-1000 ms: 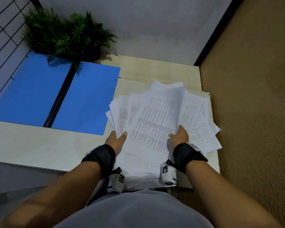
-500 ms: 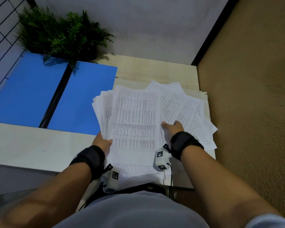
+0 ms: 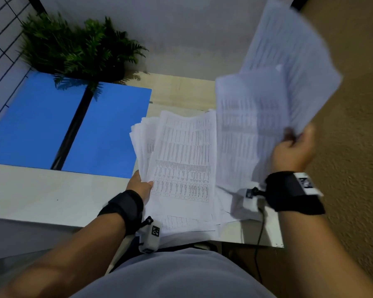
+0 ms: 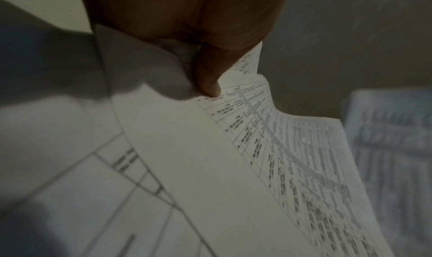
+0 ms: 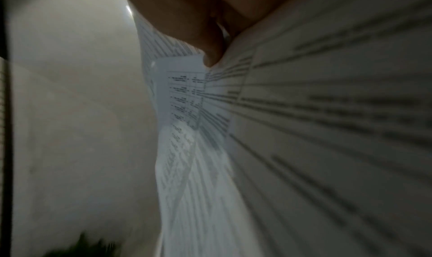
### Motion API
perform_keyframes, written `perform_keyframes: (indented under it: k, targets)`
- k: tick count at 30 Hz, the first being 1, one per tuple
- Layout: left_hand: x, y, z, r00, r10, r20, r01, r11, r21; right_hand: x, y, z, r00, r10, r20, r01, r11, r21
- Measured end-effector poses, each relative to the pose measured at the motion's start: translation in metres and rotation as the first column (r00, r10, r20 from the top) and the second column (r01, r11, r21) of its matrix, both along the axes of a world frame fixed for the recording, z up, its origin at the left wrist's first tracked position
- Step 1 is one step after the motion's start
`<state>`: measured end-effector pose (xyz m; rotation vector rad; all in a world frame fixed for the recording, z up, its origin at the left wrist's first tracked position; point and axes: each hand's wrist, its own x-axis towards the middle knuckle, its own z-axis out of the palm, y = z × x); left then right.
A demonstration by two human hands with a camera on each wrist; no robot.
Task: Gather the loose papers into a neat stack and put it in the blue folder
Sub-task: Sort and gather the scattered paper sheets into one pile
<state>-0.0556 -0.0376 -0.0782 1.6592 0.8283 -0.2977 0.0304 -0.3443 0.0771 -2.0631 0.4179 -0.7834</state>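
The blue folder (image 3: 52,123) lies open and flat at the back left of the table, a black spine down its middle. A pile of printed sheets (image 3: 181,160) lies to its right. My left hand (image 3: 141,186) grips the pile's near left edge, thumb on top (image 4: 205,76). My right hand (image 3: 293,149) is raised at the right and pinches a blurred bunch of sheets (image 3: 274,100) above the table; the right wrist view shows its thumb on those sheets (image 5: 304,113). More loose sheets (image 3: 230,203) lie under it.
A green fern in a dark pot (image 3: 80,48) stands at the back left, overhanging the folder. A grey wall rises behind the table (image 3: 52,194). Brown carpet (image 3: 353,168) lies to the right, past the table's right edge.
My right hand has lifted a bunch of sheets off the right side of the pile, up and to the right. My left hand still holds the pile's left edge.
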Motion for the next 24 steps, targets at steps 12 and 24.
perform_keyframes:
  k: [12,24]
  targets:
    - [0.005,-0.015,0.018,1.0,-0.009,-0.004,0.009,0.996,-0.093,-0.029,0.054,-0.043,0.946,0.211,-0.247,-0.146,0.955,0.258]
    - [-0.003,-0.012,0.006,0.997,-0.062,-0.037,0.066,0.993,0.101,-0.012,0.034,-0.116,0.772,0.253,-0.582,-0.005,0.919,0.393]
